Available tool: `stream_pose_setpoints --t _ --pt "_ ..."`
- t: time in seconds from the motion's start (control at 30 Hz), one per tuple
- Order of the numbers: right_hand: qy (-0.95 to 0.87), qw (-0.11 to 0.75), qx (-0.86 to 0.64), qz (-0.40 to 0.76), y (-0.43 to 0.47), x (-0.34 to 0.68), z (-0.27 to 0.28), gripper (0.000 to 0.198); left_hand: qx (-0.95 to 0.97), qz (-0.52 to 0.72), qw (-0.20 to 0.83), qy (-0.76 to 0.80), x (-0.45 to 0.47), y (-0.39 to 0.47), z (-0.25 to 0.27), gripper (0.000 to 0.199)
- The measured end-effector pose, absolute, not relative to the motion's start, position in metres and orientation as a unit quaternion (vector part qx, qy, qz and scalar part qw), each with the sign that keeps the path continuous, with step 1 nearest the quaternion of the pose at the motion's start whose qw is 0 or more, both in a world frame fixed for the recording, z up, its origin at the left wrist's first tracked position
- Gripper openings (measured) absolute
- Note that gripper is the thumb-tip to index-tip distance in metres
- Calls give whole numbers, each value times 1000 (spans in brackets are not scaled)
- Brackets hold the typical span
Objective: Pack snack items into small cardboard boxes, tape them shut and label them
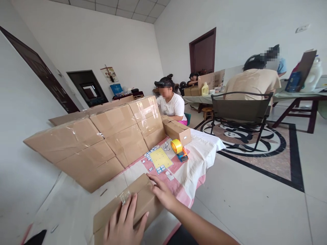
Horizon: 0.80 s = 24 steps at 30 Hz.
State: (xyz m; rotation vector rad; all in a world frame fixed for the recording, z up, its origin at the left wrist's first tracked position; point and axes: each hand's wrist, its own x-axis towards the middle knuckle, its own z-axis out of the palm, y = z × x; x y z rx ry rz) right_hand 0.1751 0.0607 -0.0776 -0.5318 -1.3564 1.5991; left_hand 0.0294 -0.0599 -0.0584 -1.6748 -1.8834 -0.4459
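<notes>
Stacked boxes [125, 132] wall off the far side of the worktop [198, 166]; there is room between the nearest box [143, 194] and tape dispenser [179, 150].

Carton under the hands [141, 187]: plain brown, clear glossy tape. Stacked cartons [122, 126]: same brown. Tape roll [176, 146]: yellow; dispenser [183, 156]: orange and blue. Cloth [204, 153]: white and pink areas; yellow patch [161, 158] with small specks, blue-and-white shapes around it. Floor medallion [270, 144]: black-and-white panda pattern, dark ring. Far door [203, 51]: dark reddish brown. Walls [109, 41]: white.
</notes>
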Motion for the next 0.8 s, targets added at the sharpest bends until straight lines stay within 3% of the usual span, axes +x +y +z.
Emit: stream_pose_setpoints --t 0.27,0.47,0.57,0.67,0.8 --pt "-575 467 -260 620 63 187 -92 56 -642 -179 277 -692 18 -61 -66 59" --pt "-517 619 -404 433 100 232 -104 31 -648 -178 269 -690 23 -63 -57 56" --pt "-456 662 -479 354 136 271 -97 35 -652 -166 263 -691 25 -63 -53 55" --pt "-456 645 -528 311 182 300 -84 42 -654 -159 257 -694 25 -63 -51 55" --pt "-514 582 -520 357 240 303 -71 45 -645 -170 258 -699 24 -64 -52 56"
